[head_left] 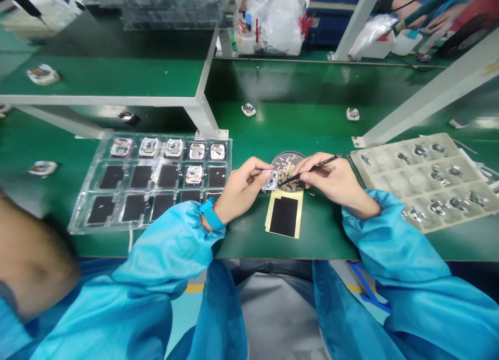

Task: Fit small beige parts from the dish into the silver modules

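Note:
My left hand (245, 186), a blue band at its wrist, pinches a small silvery watch case (270, 180) by its edge. In my right hand (331, 178) is a thin black pair of tweezers (320, 163), held like a pen, its tip at the case's right side. Behind both hands stands a round dark dish (289, 156) of small beige pieces (287, 164). Nearer me, a black rectangular sheet (284, 216) lies on yellow backing paper (301, 214). My fingers partly cover the case and the dish.
A clear tray (80, 214) at left holds several watch cases and black pads. At right, a beige tray (385, 175) carries several metal parts. Loose cases (248, 109) lie on the green table (331, 240). White shelf posts (205, 113) rise behind. Another person's arm (31, 256) reaches in at left.

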Demonstrator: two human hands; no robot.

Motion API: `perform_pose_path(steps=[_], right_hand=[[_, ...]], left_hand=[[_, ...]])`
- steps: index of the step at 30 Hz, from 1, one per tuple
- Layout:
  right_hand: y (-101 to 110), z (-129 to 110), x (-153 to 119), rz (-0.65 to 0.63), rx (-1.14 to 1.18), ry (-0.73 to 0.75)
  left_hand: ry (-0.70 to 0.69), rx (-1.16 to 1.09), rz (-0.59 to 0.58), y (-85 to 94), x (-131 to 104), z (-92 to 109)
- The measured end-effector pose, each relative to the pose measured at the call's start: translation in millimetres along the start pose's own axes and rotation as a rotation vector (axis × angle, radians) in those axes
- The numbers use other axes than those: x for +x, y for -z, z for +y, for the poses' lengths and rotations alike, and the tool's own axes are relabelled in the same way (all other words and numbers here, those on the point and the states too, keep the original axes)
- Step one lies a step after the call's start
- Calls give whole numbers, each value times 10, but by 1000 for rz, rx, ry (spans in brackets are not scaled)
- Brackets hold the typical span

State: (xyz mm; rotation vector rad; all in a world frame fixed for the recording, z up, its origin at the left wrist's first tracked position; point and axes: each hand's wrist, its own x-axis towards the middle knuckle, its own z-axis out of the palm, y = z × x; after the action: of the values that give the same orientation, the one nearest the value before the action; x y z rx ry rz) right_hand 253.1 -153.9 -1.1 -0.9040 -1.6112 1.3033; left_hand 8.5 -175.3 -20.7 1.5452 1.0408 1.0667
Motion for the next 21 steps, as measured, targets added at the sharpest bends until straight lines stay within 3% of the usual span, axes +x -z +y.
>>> perform_pose_path(steps=[3, 8, 10, 12, 15, 17, 19, 21], right_hand=[[65, -17, 34, -35, 4, -28], [108, -27, 89, 22, 35, -50], [182, -52, 98, 134, 10, -7], [320, -104, 61, 339, -137, 87], [657, -223, -111, 661, -519, 207], [979, -294, -279, 789, -772, 187], [1379, -315, -442, 863, -1001, 71], [1812, -272, -557, 892, -1177, -191]], left_hand=[[16, -39, -11, 3, 17, -24], [43, 2, -13, 13, 47, -16], [57, 53, 2, 31, 54, 3], [67, 146, 18, 57, 62, 19], [89, 247, 27, 85, 80, 44], [116, 255, 35, 83, 93, 75], [160, 199, 44, 67, 103, 108], [208, 82, 26, 49, 112, 121]])
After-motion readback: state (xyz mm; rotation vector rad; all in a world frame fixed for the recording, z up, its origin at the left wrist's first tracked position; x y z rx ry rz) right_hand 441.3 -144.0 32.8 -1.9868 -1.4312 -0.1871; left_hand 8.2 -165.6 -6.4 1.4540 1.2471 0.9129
